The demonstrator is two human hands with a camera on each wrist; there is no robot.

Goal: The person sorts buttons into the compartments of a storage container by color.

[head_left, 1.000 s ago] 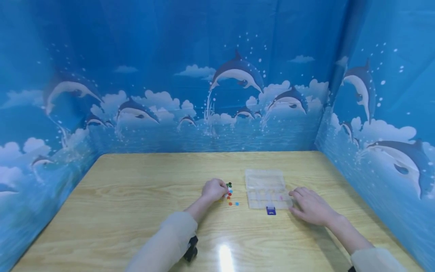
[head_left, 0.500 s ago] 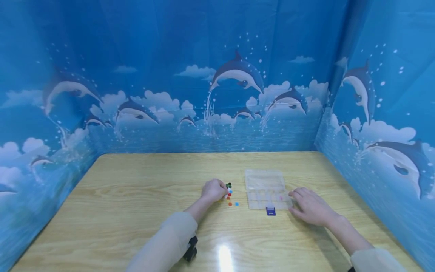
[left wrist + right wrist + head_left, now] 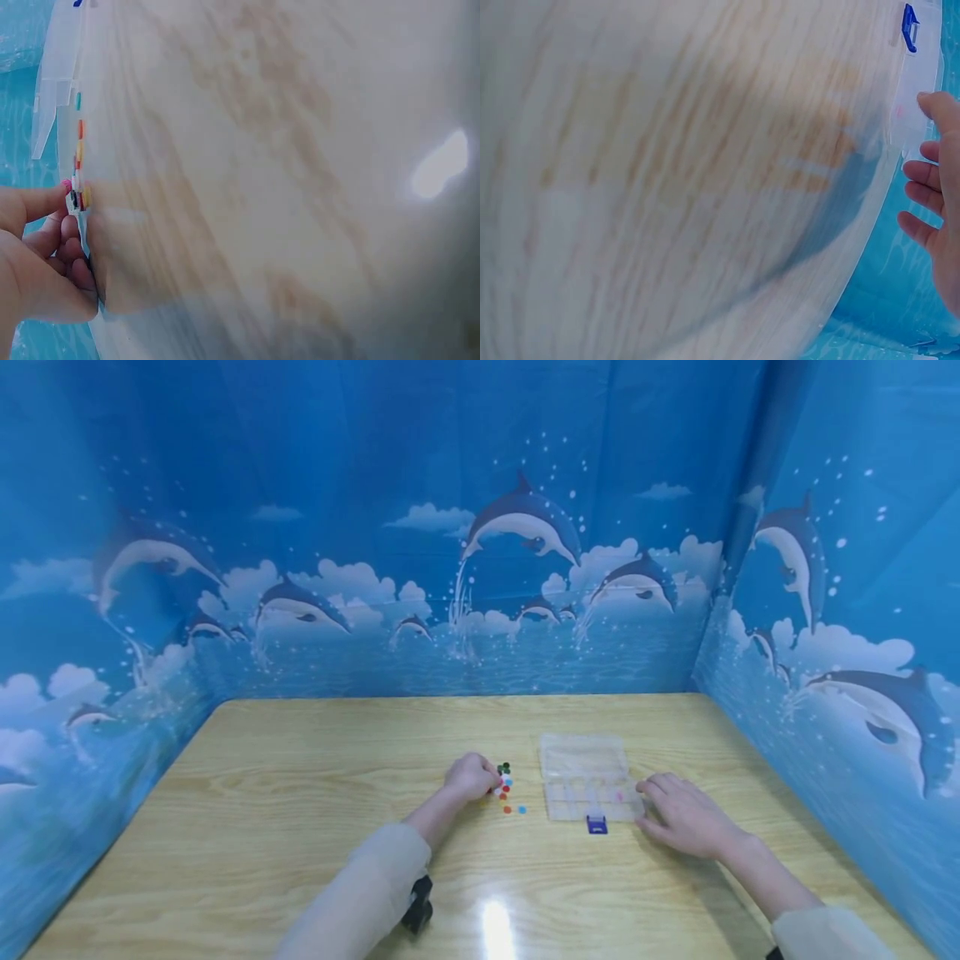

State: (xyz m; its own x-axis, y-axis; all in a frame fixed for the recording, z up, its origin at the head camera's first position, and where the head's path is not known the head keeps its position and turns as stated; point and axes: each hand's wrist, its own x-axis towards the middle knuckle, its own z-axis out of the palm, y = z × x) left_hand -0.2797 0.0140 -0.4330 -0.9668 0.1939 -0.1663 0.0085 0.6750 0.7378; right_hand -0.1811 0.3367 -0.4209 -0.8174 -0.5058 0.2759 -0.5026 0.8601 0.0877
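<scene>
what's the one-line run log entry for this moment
left hand: pinching beads | right hand: resting beside clear box | box: open

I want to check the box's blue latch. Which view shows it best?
The head view: the blue latch sits whole at the clear box's near edge. The right wrist view shows it small in a corner; the left wrist view barely catches a blue speck.
</scene>
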